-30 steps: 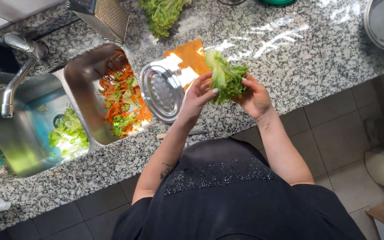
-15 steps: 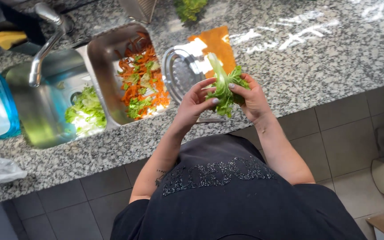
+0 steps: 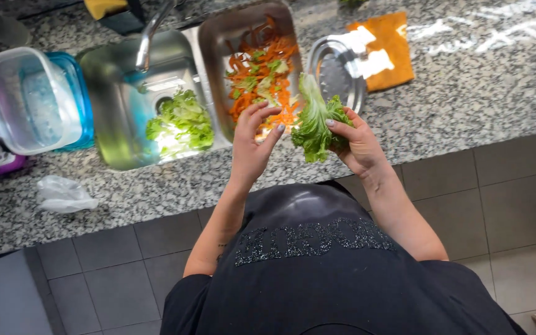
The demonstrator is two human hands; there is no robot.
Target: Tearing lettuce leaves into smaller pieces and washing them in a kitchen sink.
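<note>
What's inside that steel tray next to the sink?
The steel tray holds shredded carrot mixed with bits of green lettuce. The left hand covers its near end, so what lies there and the tray's bottom under the salad cannot be seen.

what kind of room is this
Most likely a home kitchen: a speckled granite counter with a steel sink and tap, and a metal tray of shredded carrot salad beside the lettuce leaf in the right hand.
</note>
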